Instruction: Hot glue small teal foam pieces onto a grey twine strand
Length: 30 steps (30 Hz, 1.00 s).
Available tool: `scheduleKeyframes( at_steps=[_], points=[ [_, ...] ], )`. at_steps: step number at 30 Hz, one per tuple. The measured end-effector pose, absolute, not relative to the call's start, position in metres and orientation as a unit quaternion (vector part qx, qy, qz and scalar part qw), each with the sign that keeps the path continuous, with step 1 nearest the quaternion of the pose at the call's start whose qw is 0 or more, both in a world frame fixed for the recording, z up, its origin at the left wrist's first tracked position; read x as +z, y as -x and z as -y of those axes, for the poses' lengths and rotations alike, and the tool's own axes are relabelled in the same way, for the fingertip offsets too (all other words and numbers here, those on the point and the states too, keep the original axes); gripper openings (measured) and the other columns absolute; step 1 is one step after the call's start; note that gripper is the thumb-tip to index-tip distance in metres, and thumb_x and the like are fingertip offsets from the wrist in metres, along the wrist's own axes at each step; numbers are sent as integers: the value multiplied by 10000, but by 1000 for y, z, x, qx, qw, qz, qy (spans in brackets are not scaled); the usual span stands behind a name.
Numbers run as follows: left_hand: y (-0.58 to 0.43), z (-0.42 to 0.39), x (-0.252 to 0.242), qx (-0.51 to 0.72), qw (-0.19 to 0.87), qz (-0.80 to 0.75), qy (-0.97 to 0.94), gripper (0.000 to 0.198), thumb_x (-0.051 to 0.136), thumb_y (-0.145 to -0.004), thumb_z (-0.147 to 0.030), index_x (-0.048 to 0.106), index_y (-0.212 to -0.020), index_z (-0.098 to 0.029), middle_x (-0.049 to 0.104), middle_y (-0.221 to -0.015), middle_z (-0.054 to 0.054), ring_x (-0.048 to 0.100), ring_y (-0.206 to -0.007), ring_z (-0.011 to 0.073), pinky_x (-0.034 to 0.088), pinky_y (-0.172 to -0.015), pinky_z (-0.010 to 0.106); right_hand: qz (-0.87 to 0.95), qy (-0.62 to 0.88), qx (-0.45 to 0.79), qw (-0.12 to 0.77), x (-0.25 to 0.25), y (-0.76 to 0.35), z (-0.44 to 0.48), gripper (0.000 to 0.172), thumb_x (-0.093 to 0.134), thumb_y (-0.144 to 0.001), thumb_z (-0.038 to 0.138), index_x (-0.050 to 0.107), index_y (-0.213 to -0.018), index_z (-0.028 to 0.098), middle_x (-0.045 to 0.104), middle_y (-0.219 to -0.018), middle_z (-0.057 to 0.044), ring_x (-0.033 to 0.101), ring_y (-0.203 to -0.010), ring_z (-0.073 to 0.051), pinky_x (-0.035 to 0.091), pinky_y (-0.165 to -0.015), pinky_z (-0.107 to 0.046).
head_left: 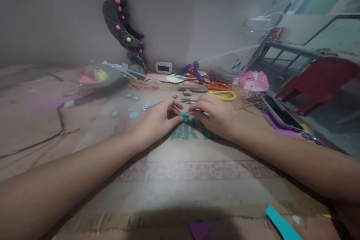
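Note:
A small crumpled teal paper flower [185,116] is between my two hands, just above the mat. My left hand [164,115] pinches its left side with the thumb, the other fingers curled. From the right, the pinched fingertips of my right hand [210,115] meet the same piece; its exact grip is partly hidden. Pale teal cut-outs lie to the left, among them a flower-shaped one [133,114] and a petal-like one [114,113]. Beyond my left hand rests a clear pen-like tool [152,105]. Small metal blades [188,101] lie just past my fingertips.
Orange-handled scissors [218,86], yellow handles [225,95], a blue glue gun [192,71] and a white digital clock [163,67] line the back. A decorated dark crescent [115,15] leans on the wall. At right lies a phone [282,112]; teal paper [282,223] is in front.

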State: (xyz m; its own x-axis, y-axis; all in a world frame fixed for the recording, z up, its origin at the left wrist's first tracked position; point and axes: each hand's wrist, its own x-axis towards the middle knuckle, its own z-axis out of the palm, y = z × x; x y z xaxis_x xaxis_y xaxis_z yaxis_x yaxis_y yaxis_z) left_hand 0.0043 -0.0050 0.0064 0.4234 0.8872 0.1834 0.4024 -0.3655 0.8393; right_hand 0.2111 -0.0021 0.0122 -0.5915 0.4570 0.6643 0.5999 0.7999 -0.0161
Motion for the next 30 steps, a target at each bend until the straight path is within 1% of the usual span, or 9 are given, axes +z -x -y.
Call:
scheduleKeyframes(
  at_steps=[4, 9, 16, 22, 30],
  points=[
    [-4, 5, 7, 306, 331, -410, -793, 254, 617, -827, -181, 643, -1080, -193, 730, -938, 40, 668, -866, 188, 499, -783, 301, 889, 314, -69, 327, 11, -210, 5, 184, 516, -956, 213, 682, -877, 196, 695, -795, -45, 608, -747, -169, 456, -693, -287],
    [-3, 6, 10, 290, 284, -402, -821, 183, 589, -862, -185, 726, -982, -205, 763, -995, 19, 672, -884, 183, 492, -824, 295, 882, 346, -31, 317, 8, -210, 4, 158, 551, -930, 200, 702, -886, 192, 731, -817, -35, 649, -757, -162, 461, -703, -267],
    [-2, 6, 8, 288, 269, -394, -831, 170, 589, -865, -191, 737, -948, -200, 770, -955, 15, 677, -849, 185, 499, -796, 298, 884, 352, -22, 305, 8, -211, 5, 173, 551, -935, 219, 713, -877, 204, 741, -833, -33, 655, -781, -163, 464, -723, -262],
    [-2, 6, 8, 288, 258, -388, -837, 179, 588, -874, -215, 746, -955, -202, 769, -971, 23, 675, -863, 194, 493, -819, 314, 884, 352, -1, 307, 8, -210, 5, 146, 585, -920, 238, 720, -892, 191, 741, -818, -39, 650, -742, -156, 458, -692, -258],
    [-2, 5, 8, 276, 293, -401, -823, 191, 600, -876, -242, 756, -981, -208, 776, -989, 6, 679, -880, 186, 488, -819, 283, 883, 371, 33, 287, 10, -207, 7, 110, 610, -893, 220, 709, -881, 173, 712, -763, -32, 609, -687, -143, 430, -662, -252]
  ],
)
